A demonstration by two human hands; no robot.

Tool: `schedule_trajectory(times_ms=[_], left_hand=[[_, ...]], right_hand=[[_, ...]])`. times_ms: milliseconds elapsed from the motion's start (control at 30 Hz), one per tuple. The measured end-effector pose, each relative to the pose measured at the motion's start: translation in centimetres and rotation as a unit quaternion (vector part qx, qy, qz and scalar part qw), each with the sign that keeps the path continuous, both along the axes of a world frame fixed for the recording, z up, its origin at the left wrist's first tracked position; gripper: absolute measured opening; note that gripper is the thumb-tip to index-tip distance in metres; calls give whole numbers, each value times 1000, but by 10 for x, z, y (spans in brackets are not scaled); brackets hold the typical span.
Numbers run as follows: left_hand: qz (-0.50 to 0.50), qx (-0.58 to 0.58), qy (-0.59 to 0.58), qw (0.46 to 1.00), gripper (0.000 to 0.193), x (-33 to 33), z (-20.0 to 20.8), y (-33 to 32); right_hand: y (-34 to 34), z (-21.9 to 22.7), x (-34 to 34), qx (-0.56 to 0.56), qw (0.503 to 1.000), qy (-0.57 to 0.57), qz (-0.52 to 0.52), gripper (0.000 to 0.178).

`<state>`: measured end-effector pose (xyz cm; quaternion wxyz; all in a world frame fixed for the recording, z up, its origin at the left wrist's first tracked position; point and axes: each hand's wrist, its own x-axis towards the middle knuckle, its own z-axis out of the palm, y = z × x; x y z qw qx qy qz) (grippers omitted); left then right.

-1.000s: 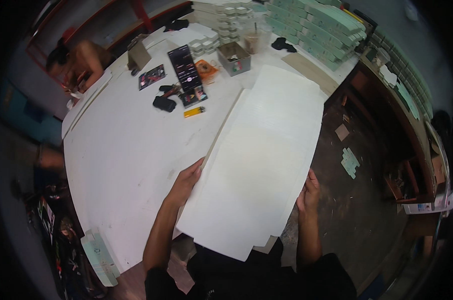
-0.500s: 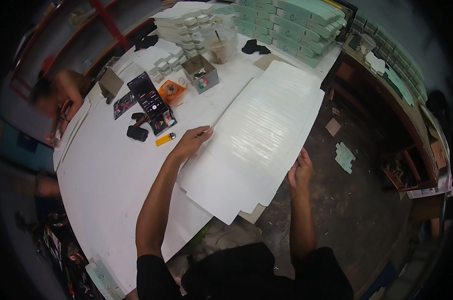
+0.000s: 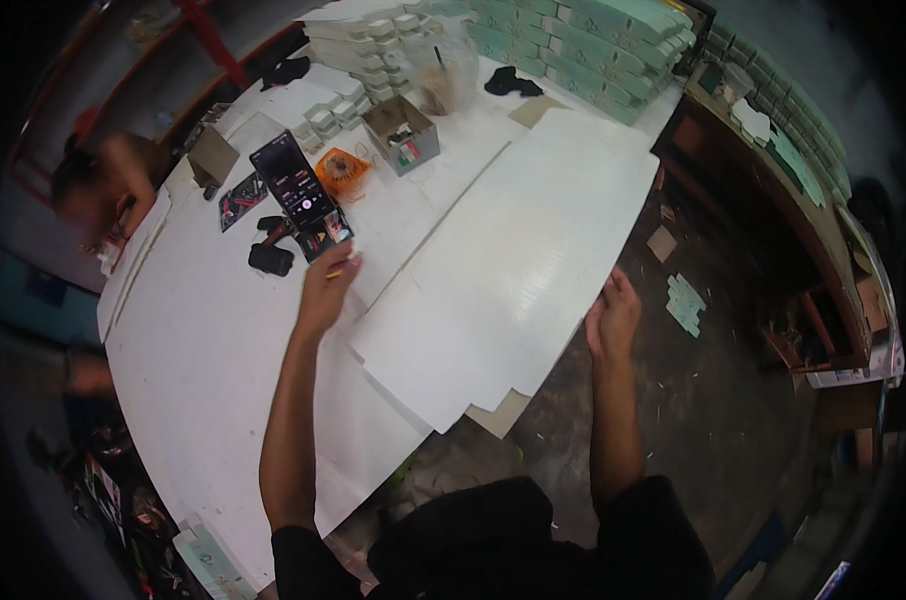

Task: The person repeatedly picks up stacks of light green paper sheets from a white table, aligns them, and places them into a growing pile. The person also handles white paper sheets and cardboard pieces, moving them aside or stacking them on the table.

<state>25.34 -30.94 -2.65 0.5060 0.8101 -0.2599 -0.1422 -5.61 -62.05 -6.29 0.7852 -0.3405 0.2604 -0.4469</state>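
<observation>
A large white cardboard sheet with a glossy top and notched near corners lies across the right side of the table, overhanging its edge. At its right edge, my right hand has its fingers curled around the rim. My left hand is off the sheet, over the table just below the phone. Its fingers are somewhat blurred and look apart, and a bit of the yellow lighter shows between them. Most of the lighter is hidden by the hand. A brownish board peeks out beneath the sheet's near corner.
Beyond my left hand are a phone, a black-headed hammer, an orange object and a grey open box. White stacks and green carton stacks fill the back. Another person works at the left.
My left hand has let go of the sheet's left edge and moved left, over the lighter. The sheet lies flatter, and my right hand has shifted slightly up along its edge.
</observation>
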Motion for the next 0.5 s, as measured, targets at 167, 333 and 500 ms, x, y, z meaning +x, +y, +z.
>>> schedule_trajectory(times_ms=[167, 333, 500], left_hand=[[65, -36, 24, 997, 41, -16, 19, 50], [135, -18, 72, 988, 44, -29, 25, 94], [145, -17, 106, 984, 44, -45, 19, 105]], right_hand=[[-17, -18, -30, 15, 995, 96, -19, 29], [-12, -25, -38, 14, 994, 112, -16, 29], [-19, -51, -45, 63, 998, 28, 13, 30]])
